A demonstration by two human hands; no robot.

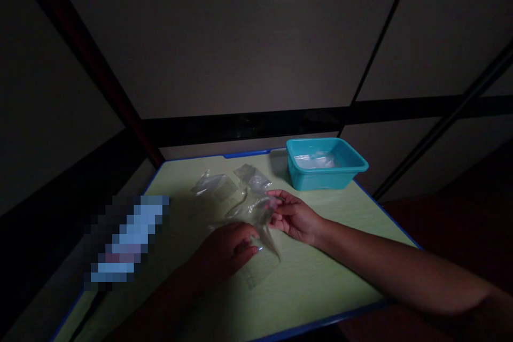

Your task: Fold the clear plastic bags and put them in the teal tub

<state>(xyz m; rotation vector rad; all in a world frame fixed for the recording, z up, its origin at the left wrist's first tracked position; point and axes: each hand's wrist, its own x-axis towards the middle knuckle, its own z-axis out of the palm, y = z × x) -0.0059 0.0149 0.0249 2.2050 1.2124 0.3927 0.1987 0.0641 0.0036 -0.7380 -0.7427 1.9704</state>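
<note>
Between my two hands a clear plastic bag [252, 206] is stretched just above the table. My right hand [294, 216] pinches its right side between thumb and fingers. My left hand [234, 248] is curled at its near side, with thumb and fingers closed on the thin plastic. Behind them lie another clear bag [252, 177] and, farther left, a crumpled clear bag [216, 186]. A flat piece of clear plastic [252, 272] rests on the table below my left hand.
A turquoise plastic basin [324, 176] with clear plastic inside stands at the table's back right corner. A blurred-out screen-like object [128, 240] is at the left, with a dark cable [90, 312] below it. The pale green table [340, 283] has a blue edge; panelled doors [240, 37] rise behind.
</note>
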